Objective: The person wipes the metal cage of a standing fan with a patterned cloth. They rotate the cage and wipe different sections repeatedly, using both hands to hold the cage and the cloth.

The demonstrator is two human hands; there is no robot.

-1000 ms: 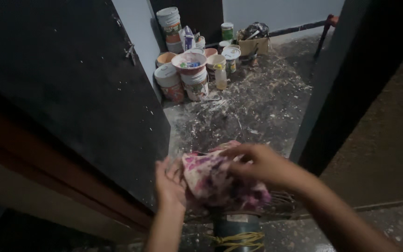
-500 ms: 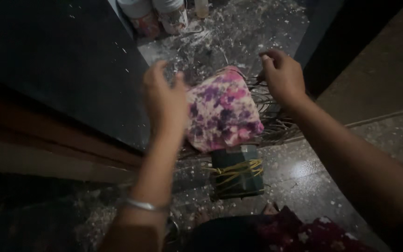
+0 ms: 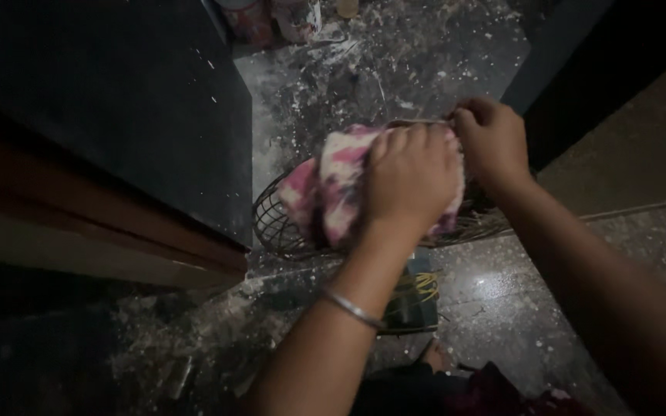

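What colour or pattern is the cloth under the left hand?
The cloth is white with pink and purple blotches, seen in the head view.

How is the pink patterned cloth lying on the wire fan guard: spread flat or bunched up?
Bunched up. The pink patterned cloth shows folds and sits crumpled under the left hand, pressed on the wire fan guard. The right hand is at the guard's rim.

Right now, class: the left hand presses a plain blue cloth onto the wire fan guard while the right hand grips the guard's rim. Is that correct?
Not quite. In the head view the cloth is pink, purple and white, blotched, not plain blue. The rest stands: the left hand presses it onto the guard, and the right hand grips the rim.
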